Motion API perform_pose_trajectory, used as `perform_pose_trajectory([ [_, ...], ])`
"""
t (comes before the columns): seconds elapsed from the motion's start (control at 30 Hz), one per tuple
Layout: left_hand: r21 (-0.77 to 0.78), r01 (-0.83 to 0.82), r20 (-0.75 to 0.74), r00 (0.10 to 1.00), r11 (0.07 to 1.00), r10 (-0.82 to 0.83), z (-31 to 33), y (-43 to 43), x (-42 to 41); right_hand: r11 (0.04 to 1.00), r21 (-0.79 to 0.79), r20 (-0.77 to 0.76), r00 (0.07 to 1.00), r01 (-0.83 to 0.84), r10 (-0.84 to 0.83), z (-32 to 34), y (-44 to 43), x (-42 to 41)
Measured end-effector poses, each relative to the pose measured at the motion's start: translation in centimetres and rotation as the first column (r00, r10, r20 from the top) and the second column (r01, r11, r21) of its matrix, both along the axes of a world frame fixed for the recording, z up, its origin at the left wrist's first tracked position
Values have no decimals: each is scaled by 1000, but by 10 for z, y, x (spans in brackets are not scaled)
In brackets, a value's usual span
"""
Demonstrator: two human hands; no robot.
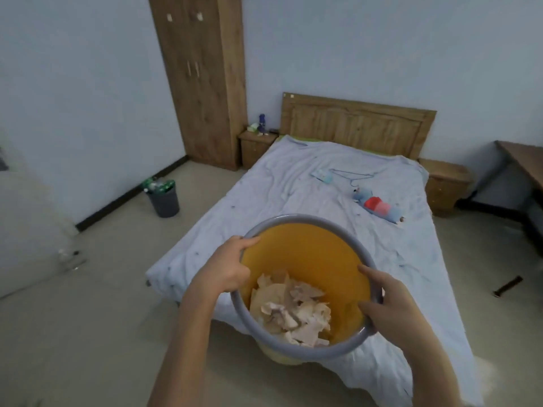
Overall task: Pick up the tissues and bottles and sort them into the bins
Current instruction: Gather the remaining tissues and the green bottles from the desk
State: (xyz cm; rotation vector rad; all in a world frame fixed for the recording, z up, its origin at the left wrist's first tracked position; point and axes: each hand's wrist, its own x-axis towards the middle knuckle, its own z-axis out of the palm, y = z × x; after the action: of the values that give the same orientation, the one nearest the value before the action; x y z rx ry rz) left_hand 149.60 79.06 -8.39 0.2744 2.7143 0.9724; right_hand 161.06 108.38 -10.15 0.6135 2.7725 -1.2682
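Note:
I hold a yellow bin (pixel 305 251) with a grey rim up in front of me, over the near corner of the bed. Crumpled tissues (pixel 291 312) lie in its bottom. My left hand (pixel 232 265) grips the rim on the left side. On the right side my right hand (pixel 385 301) clasps the rim, fingers inside. A dark grey bin (pixel 164 199) stands on the floor by the left wall, with green and clear bottles (pixel 155 185) sticking out of its top.
The bed (pixel 264 201) with a pale sheet carries a soft toy (pixel 379 205), a hanger (pixel 352 174) and a small packet (pixel 323 174). A wardrobe (pixel 202 77) and nightstand (pixel 255 148) stand at the back left. A desk (pixel 526 160) is at the right.

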Motion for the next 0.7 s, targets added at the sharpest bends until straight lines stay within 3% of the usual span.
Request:
perform_pose_trajectory([
  [0.33, 6, -324, -52, 945, 946, 324, 5, -245, -98, 945, -80, -113, 945, -316, 307, 8, -216, -184],
  [0.7, 59, -563, -31, 824, 824, 566, -28, -480, -150, 766, -68, -42, 769, -639, 638, -9, -448, -327],
])
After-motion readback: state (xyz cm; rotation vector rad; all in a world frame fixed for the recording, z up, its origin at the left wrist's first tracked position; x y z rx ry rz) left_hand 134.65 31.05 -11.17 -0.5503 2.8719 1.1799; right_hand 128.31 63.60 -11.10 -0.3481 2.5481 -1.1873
